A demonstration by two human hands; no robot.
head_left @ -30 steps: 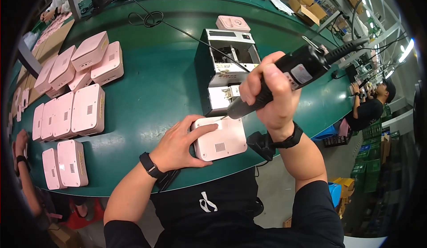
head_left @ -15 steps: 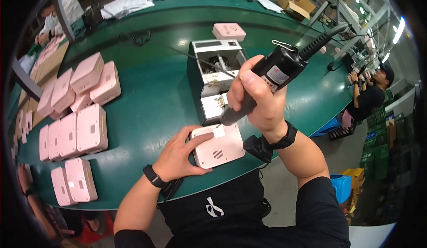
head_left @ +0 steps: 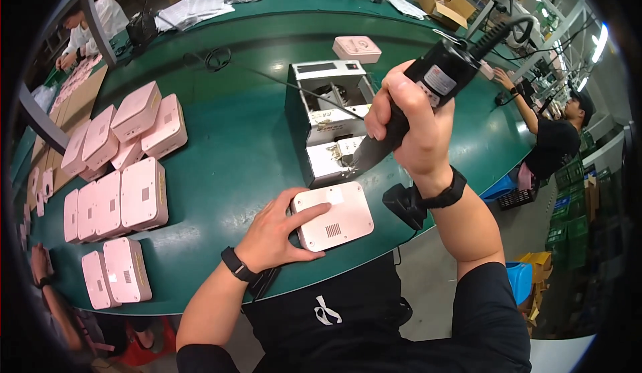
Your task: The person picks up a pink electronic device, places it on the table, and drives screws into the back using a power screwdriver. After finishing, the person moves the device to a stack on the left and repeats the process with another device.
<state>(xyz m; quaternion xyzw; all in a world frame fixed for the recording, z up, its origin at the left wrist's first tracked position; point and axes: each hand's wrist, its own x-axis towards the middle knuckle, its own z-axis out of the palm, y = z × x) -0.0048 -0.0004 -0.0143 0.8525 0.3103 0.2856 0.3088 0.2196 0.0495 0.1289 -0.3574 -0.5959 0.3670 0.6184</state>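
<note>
A pale pink plastic housing point(head_left: 348, 222) lies flat on the bench, its face with corner holes, a vent grille and a white label turned up. My left hand point(head_left: 271, 232) grips its left side, the index finger stretched across the top and the thumb along the near edge. Raised to the right, my right hand point(head_left: 418, 122) is wrapped round a black corded electric screwdriver point(head_left: 438, 75). The blurred lower end of the tool is at the front tray of a screw feeder point(head_left: 322, 166); whether a screw is on the bit cannot be made out.
Several more pink housings point(head_left: 144, 192) stand in rows and a pile on the left. Another pink piece point(head_left: 358, 49) sits behind the feeder. A dark cable point(head_left: 281, 82) crosses the green bench point(head_left: 227, 146). A co-worker point(head_left: 558, 132) is at the right; others work at the far side and left.
My right hand has lifted the screwdriver off the housing and carried it to the feeder's front. The left hand keeps its hold on the housing. At the right, the co-worker's arm has reached out.
</note>
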